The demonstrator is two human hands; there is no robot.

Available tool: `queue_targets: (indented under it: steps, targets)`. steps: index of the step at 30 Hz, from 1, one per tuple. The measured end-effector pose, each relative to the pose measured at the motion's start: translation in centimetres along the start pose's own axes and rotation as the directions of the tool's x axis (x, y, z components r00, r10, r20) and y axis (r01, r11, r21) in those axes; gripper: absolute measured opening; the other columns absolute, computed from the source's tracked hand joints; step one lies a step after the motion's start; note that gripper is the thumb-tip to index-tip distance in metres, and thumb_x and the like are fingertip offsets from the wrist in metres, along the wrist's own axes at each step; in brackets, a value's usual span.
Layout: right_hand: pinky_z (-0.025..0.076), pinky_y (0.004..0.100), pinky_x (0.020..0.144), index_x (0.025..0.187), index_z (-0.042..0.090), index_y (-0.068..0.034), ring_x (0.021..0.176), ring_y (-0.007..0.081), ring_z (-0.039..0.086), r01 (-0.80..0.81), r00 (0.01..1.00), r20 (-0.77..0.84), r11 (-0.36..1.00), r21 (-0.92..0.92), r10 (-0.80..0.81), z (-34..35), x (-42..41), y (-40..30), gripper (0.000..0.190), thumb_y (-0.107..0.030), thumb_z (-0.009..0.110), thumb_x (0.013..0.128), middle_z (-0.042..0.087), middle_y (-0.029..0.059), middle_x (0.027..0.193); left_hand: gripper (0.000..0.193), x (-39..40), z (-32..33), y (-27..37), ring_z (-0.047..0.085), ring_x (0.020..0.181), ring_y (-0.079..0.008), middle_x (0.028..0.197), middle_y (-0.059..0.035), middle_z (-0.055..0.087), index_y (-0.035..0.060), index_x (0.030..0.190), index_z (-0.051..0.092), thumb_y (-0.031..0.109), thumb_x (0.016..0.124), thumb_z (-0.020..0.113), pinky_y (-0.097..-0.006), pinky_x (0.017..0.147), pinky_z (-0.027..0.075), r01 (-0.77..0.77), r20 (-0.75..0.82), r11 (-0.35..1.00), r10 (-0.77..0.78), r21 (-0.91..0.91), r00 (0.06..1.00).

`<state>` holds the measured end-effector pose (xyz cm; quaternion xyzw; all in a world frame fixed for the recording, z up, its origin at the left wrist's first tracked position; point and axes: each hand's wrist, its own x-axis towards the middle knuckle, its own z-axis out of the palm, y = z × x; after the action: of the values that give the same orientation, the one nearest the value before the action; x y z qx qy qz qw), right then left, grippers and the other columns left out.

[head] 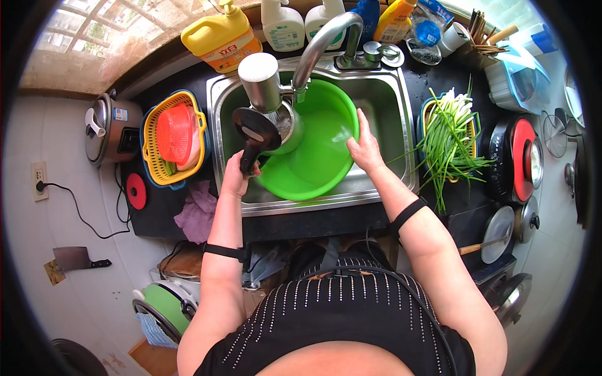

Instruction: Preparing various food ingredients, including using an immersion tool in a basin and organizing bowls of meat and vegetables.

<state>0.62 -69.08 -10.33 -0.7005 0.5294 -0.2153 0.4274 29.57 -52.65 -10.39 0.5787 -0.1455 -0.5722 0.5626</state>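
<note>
My left hand is closed around the black handle of a metal pot, whose body stands under the faucet's filter, over the left part of a green plastic basin. A round black piece covers part of the pot. The basin holds water and sits in the steel sink. My right hand rests against the basin's right rim, with the thumb over the edge and the fingers along its outside. The curved metal faucet reaches over the basin.
Yellow basket with a red strainer, purple cloth and rice cooker are at left. Green onions lie on a basket at right, beside a red-lidded pan. Bottles line the back. A cleaver hangs on the left wall.
</note>
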Motion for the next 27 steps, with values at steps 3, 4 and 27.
queue_targets:
  steps: [3, 4, 27]
  targets:
    - [0.042, 0.0488, 0.086, 0.140, 0.016, -0.013, 0.098, 0.0439, 0.054, -0.124, 0.989, 0.074, 0.992, -0.026, 0.125, 1.2, -1.1, 1.8, 0.074, -0.014, 0.055, 0.077, 0.053, 0.0283, 0.110, 0.039, -0.4, 1.0, 0.7, 0.054, 0.058, -0.0143, 0.068, -0.0063, 0.054, 0.0029, 0.090, 0.055, 0.035, 0.091, 0.032, -0.0325, 0.058, 0.049, 0.005, -0.004, 1.000, -0.005, -0.024, 1.000]
    - [0.042, 0.0488, 0.088, 0.140, 0.016, -0.013, 0.101, 0.0438, 0.053, -0.173, 0.979, 0.103, 0.984, -0.050, 0.177, 1.4, -1.2, 2.2, 0.075, -0.015, 0.056, 0.077, 0.051, 0.0284, 0.115, 0.037, -0.5, 1.3, 0.9, 0.054, 0.057, -0.0146, 0.067, -0.0066, 0.054, 0.0033, 0.090, 0.055, 0.033, 0.091, 0.032, -0.0352, 0.061, 0.051, 0.005, -0.001, 0.999, -0.005, -0.034, 1.000]
    - [0.028, 0.0470, 0.103, 0.134, 0.030, -0.006, 0.130, 0.0331, 0.026, 0.091, 0.930, -0.148, 0.601, -0.794, -0.337, -8.8, 10.8, -4.0, 0.067, -0.008, 0.055, 0.072, 0.027, 0.0104, 0.142, 0.041, -4.8, 1.8, -1.4, 0.054, 0.061, -0.0140, 0.071, -0.0063, 0.054, 0.0036, 0.091, 0.054, 0.040, 0.090, 0.034, -0.0352, 0.063, 0.051, -0.012, -0.063, 1.000, 0.010, -0.024, 0.998]
